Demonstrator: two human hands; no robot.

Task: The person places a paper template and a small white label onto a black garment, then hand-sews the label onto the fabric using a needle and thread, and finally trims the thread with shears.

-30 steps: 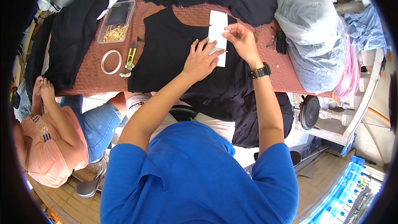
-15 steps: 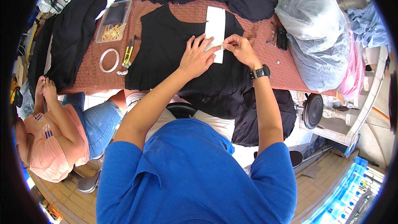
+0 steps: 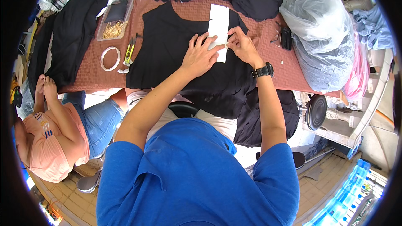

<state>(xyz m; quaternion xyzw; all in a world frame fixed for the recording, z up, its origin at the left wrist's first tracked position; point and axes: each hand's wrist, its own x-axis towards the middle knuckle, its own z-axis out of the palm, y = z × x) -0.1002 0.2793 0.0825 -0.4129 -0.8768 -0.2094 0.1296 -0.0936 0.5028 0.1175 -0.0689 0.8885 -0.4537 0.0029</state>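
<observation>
A black garment piece [image 3: 167, 37] with a scooped neckline lies spread before me, its lower part draping over the table's near edge. On its right side rests a long white strip [image 3: 218, 19], paper or card by its look, with a small notch in its left edge. My left hand [image 3: 201, 55] lies flat on garment and strip with its fingers spread, the index finger pointing right. At the strip's right edge, close to that fingertip, my right hand [image 3: 243, 49] pinches something small and pale, too small to name.
On the brown table [image 3: 94, 60] are a clear box [image 3: 114, 30] of gold-coloured pieces, a roll of clear tape [image 3: 110, 58], yellow thread snips [image 3: 130, 53] and glasses [image 3: 276, 33]. A bulging plastic bag [image 3: 318, 37] stands right. A co-worker in peach [image 3: 58, 155] handles black cloth at left.
My right hand's fingers have shifted slightly, with the index knuckle lifted higher, still pinching at the strip's edge. My left hand stays in place.
</observation>
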